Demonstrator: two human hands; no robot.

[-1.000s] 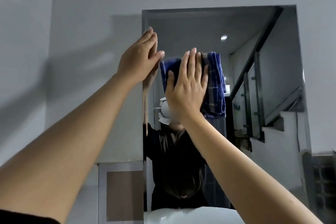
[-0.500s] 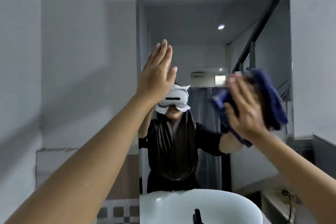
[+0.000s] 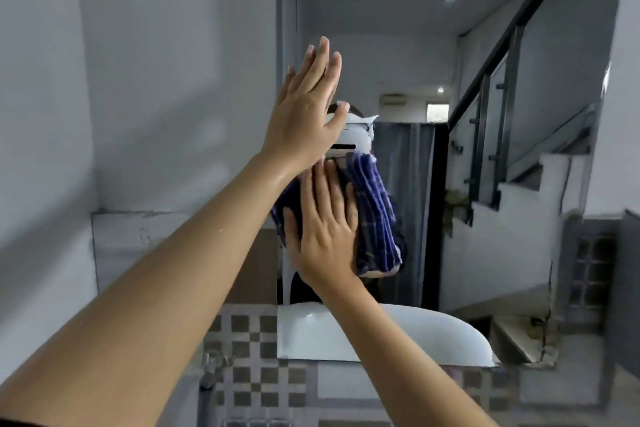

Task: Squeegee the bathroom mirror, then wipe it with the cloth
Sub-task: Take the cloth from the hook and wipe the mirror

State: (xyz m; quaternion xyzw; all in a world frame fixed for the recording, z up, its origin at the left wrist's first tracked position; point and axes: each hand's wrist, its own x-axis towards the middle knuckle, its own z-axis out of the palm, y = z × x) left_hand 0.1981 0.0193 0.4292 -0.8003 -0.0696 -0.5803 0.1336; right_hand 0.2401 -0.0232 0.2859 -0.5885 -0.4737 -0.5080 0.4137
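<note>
Blue checked cloth (image 3: 375, 215) is pressed flat against the mirror (image 3: 485, 184), pinned under the right hand (image 3: 327, 229). Rt hand's palm is spread wide on the fabric, fingers (image 3: 320, 184) pointing up and a bit left, thumb out to the left side; not a closed grip, just a flat press. Cloth bunches out to the right of the hand and hangs down past it, folded in ridges, w/ a darker corner showing left of the thumb.

Left hand (image 3: 304, 114) sits above and slightly left of the rt one, also open, fingers straight and close together, tilted up to the right. It's at the mirror's left edge; can't tell whether the palm actually touches the glass. Nothing held in it. Left wrist crosses just above the rt hand's fingertips, very near or touching, can't say which. Forearm skin looks wet, w/ a few droplets.

Mirror runs from the upper middle to the right of the scene, on a grey wall (image 3: 156, 62). Reflected in it: a staircase w/ dark railing on the right and a ceiling spot light. White basin (image 3: 450, 340) sits near the mirror's lower edge, and checkered tiles (image 3: 249, 333) lie below and left of it.
</note>
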